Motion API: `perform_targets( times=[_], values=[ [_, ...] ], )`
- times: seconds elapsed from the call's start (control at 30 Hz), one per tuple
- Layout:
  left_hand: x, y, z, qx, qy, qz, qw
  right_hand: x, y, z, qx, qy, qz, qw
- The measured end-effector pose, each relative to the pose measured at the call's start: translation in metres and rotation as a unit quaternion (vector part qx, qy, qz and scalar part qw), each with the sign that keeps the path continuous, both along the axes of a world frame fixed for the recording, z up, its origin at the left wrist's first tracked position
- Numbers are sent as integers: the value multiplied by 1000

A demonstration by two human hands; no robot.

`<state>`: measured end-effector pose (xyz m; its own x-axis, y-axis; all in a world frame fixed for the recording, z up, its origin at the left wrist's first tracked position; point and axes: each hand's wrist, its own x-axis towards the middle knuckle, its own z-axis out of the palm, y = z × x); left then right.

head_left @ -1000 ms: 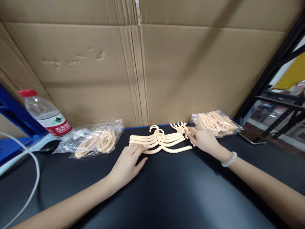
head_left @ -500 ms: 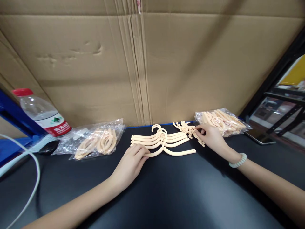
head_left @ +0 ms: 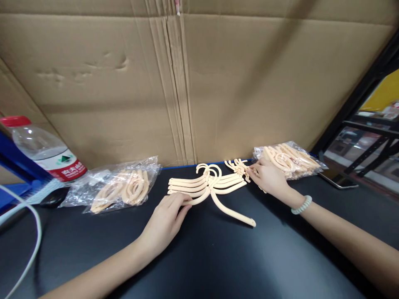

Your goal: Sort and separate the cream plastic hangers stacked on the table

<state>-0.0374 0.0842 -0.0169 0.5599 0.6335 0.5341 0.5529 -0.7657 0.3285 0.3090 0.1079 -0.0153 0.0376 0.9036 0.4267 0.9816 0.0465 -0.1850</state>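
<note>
A stack of cream plastic hangers (head_left: pixel 205 183) lies on the black table (head_left: pixel 218 257) near its far edge. My left hand (head_left: pixel 166 220) pinches the left arm of the front hanger (head_left: pixel 232 211), whose right arm swings out toward me. My right hand (head_left: pixel 268 177) is closed on a small cream hanger part in a cluster of small cream pieces (head_left: pixel 240 167) just right of the stack. A pale bead bracelet (head_left: pixel 301 205) sits on my right wrist.
A clear bag of cream hangers (head_left: pixel 121 187) lies at left, another bag (head_left: pixel 289 158) at right. A water bottle (head_left: pixel 43 153) with a red cap, a blue frame and a white cable (head_left: pixel 29 245) are far left. A cardboard wall (head_left: pixel 187 83) backs the table. A phone (head_left: pixel 338 180) lies at right.
My left hand pulled the front hanger toward me, so its right arm swung out from the stack. My right hand closed on a small piece in the cluster.
</note>
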Motion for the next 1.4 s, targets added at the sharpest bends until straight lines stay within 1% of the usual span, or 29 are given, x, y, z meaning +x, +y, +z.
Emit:
perform_targets(
  times=[0.13, 0.3, 0.4, 0.47, 0.6, 0.67, 0.77, 0.87, 0.9, 0.93, 0.97, 1.07, 1.1, 1.13, 1.17, 1.23, 1.3, 1.4],
  values=[
    [-2, 0, -3, -9, -11, 6, 1000, -1, 6, 1, -34, 27, -31, 999],
    [-1, 3, -4, -7, -40, 20, 999, -3, 9, 7, -81, 88, -64, 991],
    [-1, 3, -3, -7, -54, 24, 998, -4, 10, 9, -93, 126, -74, 985],
    [0, 3, -3, -10, -61, 25, 998, -3, 9, 8, -88, 149, -75, 982],
    [0, 2, -3, -22, -67, 25, 997, -2, 7, 6, -64, 193, -59, 977],
    [-1, 2, -3, -24, -70, 27, 997, -1, 5, 9, -50, 220, -44, 973],
    [-1, 2, -3, -24, -73, 29, 997, 2, 0, 18, -35, 273, -9, 961],
    [-1, 2, -1, -10, -70, 31, 997, 5, -12, 32, -28, 328, 33, 944],
    [-1, 2, 0, -4, -68, 30, 997, 6, -17, 36, -32, 360, 53, 931],
    [-1, 2, 0, 1, -64, 30, 997, 6, -22, 40, -44, 403, 78, 911],
    [-1, 2, 1, 5, -62, 30, 998, 4, -27, 42, -64, 455, 105, 882],
    [-1, 2, 3, 4, -57, 38, 998, -7, -39, 44, -152, 601, 165, 767],
    [-2, 2, 3, 4, -58, 43, 997, -12, -41, 43, -180, 626, 173, 739],
    [-2, 2, 3, 5, -60, 47, 997, -17, -43, 41, -204, 642, 181, 717],
    [-3, 2, 3, 6, -61, 51, 997, -21, -44, 40, -222, 653, 188, 699],
    [-3, 3, 3, 6, -63, 57, 996, -28, -45, 37, -240, 667, 204, 675],
    [-3, 4, 3, 4, -62, 59, 996, -30, -44, 35, -247, 675, 215, 661],
    [-3, 4, 4, 7, -63, 59, 996, -27, -44, 35, -257, 679, 227, 649]
  ],
)
